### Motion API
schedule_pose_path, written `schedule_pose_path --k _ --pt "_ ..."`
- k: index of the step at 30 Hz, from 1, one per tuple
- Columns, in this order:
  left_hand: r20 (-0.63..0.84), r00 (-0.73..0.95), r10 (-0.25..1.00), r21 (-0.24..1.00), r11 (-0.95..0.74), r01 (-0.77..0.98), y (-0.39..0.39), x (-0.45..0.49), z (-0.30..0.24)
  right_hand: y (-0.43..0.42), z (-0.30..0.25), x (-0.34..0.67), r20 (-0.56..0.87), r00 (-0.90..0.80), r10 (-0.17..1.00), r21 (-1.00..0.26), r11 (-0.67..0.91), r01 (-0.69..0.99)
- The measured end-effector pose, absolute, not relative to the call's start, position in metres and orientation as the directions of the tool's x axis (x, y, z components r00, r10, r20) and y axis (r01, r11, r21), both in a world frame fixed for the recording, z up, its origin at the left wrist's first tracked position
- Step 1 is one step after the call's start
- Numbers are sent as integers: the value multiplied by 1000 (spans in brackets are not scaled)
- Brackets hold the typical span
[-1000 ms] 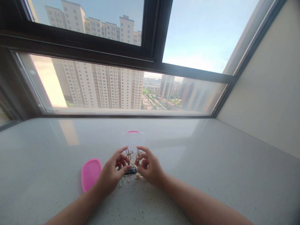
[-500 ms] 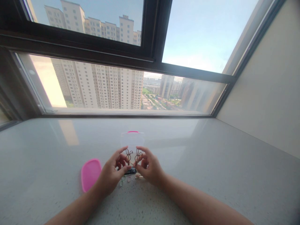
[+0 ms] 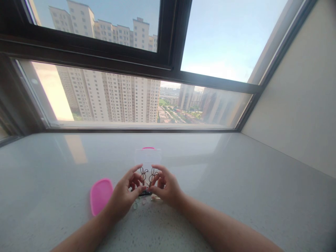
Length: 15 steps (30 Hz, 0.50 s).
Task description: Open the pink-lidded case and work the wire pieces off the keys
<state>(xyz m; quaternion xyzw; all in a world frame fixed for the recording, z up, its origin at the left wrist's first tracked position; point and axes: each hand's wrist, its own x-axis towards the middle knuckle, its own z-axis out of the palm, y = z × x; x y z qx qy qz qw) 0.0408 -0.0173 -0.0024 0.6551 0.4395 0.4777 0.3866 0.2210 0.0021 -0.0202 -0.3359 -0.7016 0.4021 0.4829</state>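
Observation:
My left hand (image 3: 128,189) pinches a small brown bunny-shaped outline piece (image 3: 143,175) between thumb and fingertips, holding it upright. In my right hand (image 3: 168,185) is a matching brown bunny-shaped piece (image 3: 152,176), gripped the same way. The two pieces stand side by side with a small gap between them. Below the fingertips lies a dark object (image 3: 145,193), partly hidden by the thumbs. Small clear round bits (image 3: 135,205) and a cream-coloured piece (image 3: 154,197) rest on the surface near my hands.
A clear container with a pink handle (image 3: 148,148) stands just beyond my hands. To the left lies a pink lid-like piece (image 3: 101,197). The pale speckled sill (image 3: 223,192) runs to a dark-framed window, with a white wall (image 3: 299,105) on the right.
The right-hand bunny-shaped piece has shifted slightly left, and its thumb now covers more of the dark object. Both hands keep their pinch.

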Motion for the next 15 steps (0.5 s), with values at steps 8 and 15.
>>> schedule_pose_path --k 8,15 --pt "285 179 942 925 -319 208 -16 40 -2 -1 -16 222 431 -315 846 -878 473 69" --pt "283 188 941 923 -320 214 -17 40 -3 -1 -16 222 440 -325 837 -878 478 41"
